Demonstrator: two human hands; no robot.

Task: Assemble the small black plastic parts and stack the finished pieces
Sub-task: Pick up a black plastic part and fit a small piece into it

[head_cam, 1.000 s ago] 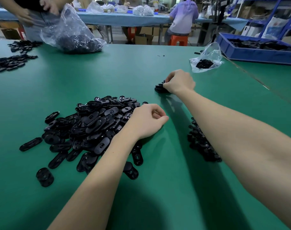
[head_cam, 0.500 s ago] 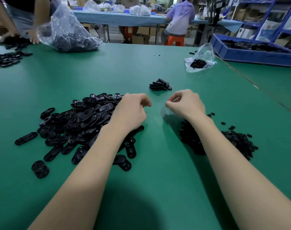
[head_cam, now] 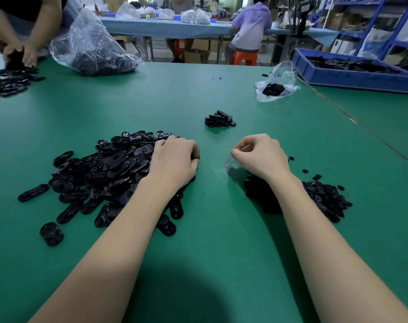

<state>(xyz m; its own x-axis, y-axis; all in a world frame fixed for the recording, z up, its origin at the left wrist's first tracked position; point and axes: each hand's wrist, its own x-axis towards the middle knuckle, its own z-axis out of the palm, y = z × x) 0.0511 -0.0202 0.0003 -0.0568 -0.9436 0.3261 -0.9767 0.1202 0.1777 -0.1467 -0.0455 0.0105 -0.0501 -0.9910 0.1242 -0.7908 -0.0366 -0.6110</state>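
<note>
In the head view, the left hand [head_cam: 175,162] is seen curled at the near edge of the pile of oblong black pieces [head_cam: 109,173], with something dark glimpsed at its fingertips; what is gripped cannot be told. The right hand [head_cam: 261,157] is curled over the heap of small round inserts [head_cam: 324,199] (whether anything is pinched is hidden). The finished stack [head_cam: 219,118] sits further back on the green table [head_cam: 221,241]. The step is best done if one oblong piece is isolated, one insert is taken singly, and both are aligned squarely before being pressed together.
</note>
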